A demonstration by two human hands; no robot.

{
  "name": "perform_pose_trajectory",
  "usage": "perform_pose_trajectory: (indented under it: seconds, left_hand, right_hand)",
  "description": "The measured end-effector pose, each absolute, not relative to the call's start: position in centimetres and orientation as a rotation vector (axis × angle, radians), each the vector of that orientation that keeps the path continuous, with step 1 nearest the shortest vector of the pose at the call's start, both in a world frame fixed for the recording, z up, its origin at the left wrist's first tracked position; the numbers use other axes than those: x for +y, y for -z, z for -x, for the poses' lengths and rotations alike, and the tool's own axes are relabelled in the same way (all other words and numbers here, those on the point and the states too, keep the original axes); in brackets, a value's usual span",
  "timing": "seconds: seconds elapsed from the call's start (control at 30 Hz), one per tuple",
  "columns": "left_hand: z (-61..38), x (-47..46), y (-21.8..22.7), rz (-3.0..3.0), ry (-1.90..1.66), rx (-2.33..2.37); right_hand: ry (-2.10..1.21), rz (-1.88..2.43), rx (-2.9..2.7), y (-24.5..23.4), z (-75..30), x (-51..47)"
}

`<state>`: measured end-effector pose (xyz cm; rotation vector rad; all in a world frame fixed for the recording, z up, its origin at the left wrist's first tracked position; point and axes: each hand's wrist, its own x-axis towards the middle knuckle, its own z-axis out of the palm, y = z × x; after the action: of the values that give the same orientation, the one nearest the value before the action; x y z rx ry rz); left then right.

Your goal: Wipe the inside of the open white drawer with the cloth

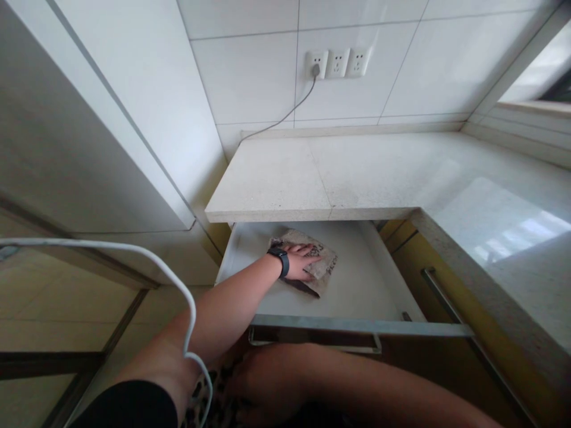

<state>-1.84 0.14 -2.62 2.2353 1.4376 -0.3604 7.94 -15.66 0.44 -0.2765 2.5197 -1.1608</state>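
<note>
Now, the left hand reaches forward into an open white drawer that is pulled out from under the pale stone desk. Its grip is open: palm down, fingers spread flat, lying on top of a crumpled beige cloth with dark markings rather than closing round it. The cloth lies on the drawer floor, towards the back and a little left of the middle, partly under the overhanging desk edge. A dark strip shows at the cloth's near edge, just below the hand; I cannot tell what it is. A black watch sits on the left wrist.

The right hand is low in the picture, in shadow below the drawer's grey metal front rim and near its bar handle. It rests beside some leopard-print fabric; whether its grip is open or closed on anything cannot be told.

A white cable loops across the left forearm in the foreground. On the tiled wall behind the desk there is a row of three sockets, with a grey plug in the leftmost one and its lead trailing down to the left. To the right of the drawer stands a yellow cupboard door with a long metal handle.
</note>
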Motion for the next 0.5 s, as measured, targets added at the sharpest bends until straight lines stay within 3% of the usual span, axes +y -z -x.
perform_pose_trajectory:
  seconds: [0.1,0.27,0.37,0.5]
  left_hand:
    - [1.8,0.2,2.6,-2.247,0.373,1.437]
    - [1.7,0.3,2.9,-2.241,0.372,1.433]
    - [1.8,0.4,3.0,-2.223,0.355,1.429]
    - [2.0,0.5,3.1,-2.201,0.315,1.428]
  right_hand:
    - [1.228,0.15,2.318,0.6,-10.9,-16.6]
    - [1.764,-0.37,1.965,5.2,-16.1,-17.6]
    - [1.89,-0.233,2.076,7.3,-17.5,-17.5]
    - [1.784,-0.157,2.137,9.2,-16.8,-17.1]
